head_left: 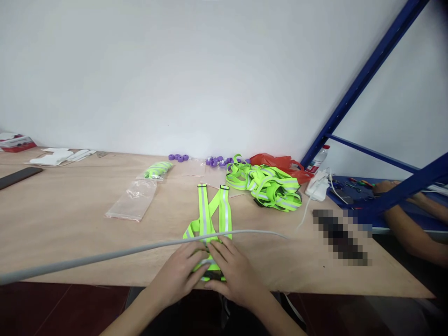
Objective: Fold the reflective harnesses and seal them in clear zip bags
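A yellow-green strap harness (225, 212) with silver stripes lies on the wooden table, two straps reaching away from me with black buckles at their ends. My left hand (180, 270) closes its fingers on the harness's lower left part. Opposite it, my right hand (235, 270) has its fingers bent over the lower right part, thumb near the black piece at the table edge. A grey cable (140, 252) passes in front of the view, over the straps. Further back on the right is a tangled pile of similar straps (273, 186).
Left of the harness are an empty clear bag (133, 200) and a bagged strap bundle (157, 170). Purple rolls (178, 157), a red bag (280, 163), a bottle (319, 158) and a white power strip (318, 185) stand behind. Another person's arms (413, 228) show at right, beyond a blue frame.
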Available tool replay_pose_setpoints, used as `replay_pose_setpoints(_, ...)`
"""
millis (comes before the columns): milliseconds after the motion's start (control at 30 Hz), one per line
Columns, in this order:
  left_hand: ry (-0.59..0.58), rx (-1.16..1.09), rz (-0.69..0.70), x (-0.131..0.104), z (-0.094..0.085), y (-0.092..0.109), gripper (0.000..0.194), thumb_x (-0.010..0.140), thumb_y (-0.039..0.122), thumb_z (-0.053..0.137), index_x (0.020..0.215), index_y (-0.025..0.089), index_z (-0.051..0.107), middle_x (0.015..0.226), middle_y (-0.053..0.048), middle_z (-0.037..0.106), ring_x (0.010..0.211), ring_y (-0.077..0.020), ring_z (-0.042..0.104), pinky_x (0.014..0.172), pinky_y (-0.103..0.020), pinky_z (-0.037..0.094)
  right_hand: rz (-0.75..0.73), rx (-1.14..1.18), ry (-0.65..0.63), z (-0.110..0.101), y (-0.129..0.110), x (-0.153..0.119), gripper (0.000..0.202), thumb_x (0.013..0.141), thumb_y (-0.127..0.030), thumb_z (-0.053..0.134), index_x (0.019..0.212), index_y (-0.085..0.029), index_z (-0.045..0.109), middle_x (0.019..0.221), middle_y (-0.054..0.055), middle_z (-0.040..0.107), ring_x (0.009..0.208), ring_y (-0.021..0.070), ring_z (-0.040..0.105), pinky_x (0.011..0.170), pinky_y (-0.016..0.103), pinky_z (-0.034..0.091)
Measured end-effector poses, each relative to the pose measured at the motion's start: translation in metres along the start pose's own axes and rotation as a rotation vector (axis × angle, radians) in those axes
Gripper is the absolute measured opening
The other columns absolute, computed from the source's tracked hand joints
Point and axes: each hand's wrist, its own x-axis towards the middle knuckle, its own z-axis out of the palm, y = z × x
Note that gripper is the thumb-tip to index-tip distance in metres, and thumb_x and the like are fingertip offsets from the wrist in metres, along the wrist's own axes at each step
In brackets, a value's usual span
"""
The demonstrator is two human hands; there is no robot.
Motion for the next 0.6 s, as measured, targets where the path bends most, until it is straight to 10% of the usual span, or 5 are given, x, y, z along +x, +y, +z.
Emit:
replay_pose_setpoints(200,-0.122,0.173,0.076,-0.016,-0.004,-0.001,0.035,0.094,0.030,0.063,0.129,0.026,0.059,0.148,-0.009,0.053,0.146,-0.0359,0.035,0.118,-0.059,0.032,0.029,0.023,-0.062,-0.005,0.001,-0.004,0.083,0.086,-0.057,0.069,0.151,-0.012,0.045,0.154,0.017,0.048,0.146,0.0372,0.036,0.116,0.054,0.039)
replay_pose_setpoints(600,-0.215,0.201,0.033,-0.018,0.005,-0.006,0.050,0.080,0.026,0.079,0.125,0.025,0.057,0.147,-0.012,0.054,0.142,-0.0371,0.043,0.118,-0.061,0.032,0.010,-0.117,-0.067,0.002,0.020,-0.047,0.090,0.079,-0.040,0.081,0.153,-0.012,0.039,0.154,0.019,0.047,0.143,0.0364,0.042,0.114,0.052,0.045)
